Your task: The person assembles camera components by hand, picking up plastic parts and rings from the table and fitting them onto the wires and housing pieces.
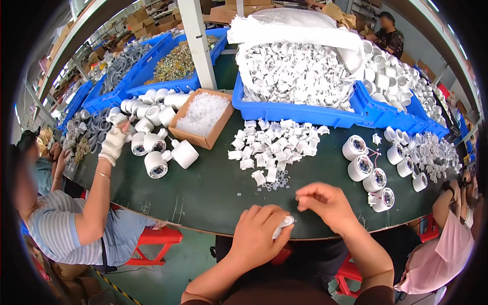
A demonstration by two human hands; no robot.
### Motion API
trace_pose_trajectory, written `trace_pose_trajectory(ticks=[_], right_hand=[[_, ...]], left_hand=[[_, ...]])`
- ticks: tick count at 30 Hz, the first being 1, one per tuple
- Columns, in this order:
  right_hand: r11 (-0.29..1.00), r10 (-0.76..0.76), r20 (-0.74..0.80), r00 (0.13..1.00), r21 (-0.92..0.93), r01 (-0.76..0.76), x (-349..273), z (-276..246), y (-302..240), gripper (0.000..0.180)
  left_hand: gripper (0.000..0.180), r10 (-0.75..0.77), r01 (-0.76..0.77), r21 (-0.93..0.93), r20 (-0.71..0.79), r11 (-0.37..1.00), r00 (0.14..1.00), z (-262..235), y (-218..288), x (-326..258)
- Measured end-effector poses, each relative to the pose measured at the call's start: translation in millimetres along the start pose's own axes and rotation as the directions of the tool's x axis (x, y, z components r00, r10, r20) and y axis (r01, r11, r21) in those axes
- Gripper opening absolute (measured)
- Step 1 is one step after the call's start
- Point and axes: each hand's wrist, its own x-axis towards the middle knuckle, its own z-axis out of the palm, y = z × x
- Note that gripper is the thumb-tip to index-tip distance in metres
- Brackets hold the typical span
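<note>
Green tabletop [203, 198], one cardboard box [199, 138], left grip [259, 230] holding one white part [283, 226]; right grip [328, 204] unclear

Across from me, the person's left hand [260, 231] is gripping a small white plastic part [283, 227] at the edge of a dark green worktable [208, 190]. The right hand [325, 203] is hovering just beside it, thumb and fingers drawn in; whether they are pinching anything, I can't tell. Beyond the hands, small translucent grey rings [277, 184] are lying near a loose heap of white angular plastic pieces [274, 145]. Over to the left, a co-worker's white-gloved hand [114, 144] is reaching among white cylindrical housings [156, 165].
</note>
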Motion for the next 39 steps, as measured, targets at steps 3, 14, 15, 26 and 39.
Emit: trace_pose_trajectory(ticks=[3,14,15,26,39], right_hand=[[0.992,-0.09,0.098,0.991,0.102,0.08,-23,7,-2,0.015],[0.99,-0.136,0.13,0.982,0.065,0.128,-24,18,6,0.015],[0.991,-0.053,0.133,0.99,0.129,0.036,-24,19,4,0.014],[0.954,0.076,0.082,0.994,0.282,-0.096,-20,32,20,0.015],[0.982,-0.126,-0.063,0.99,0.132,0.133,-35,58,35,0.014]], left_hand=[[0.02,0.003,-0.003,0.011,0.009,1.0,1.0,2,1,3],[0.031,0.007,-0.007,0.004,-0.055,1.0,0.998,10,0,5],[0.031,0.008,-0.007,0.005,-0.058,1.0,0.998,12,0,4],[0.038,0.026,-0.023,0.025,-0.122,0.999,0.992,20,3,0],[0.035,0.061,-0.06,0.013,-0.226,0.998,0.972,24,-10,-12]])
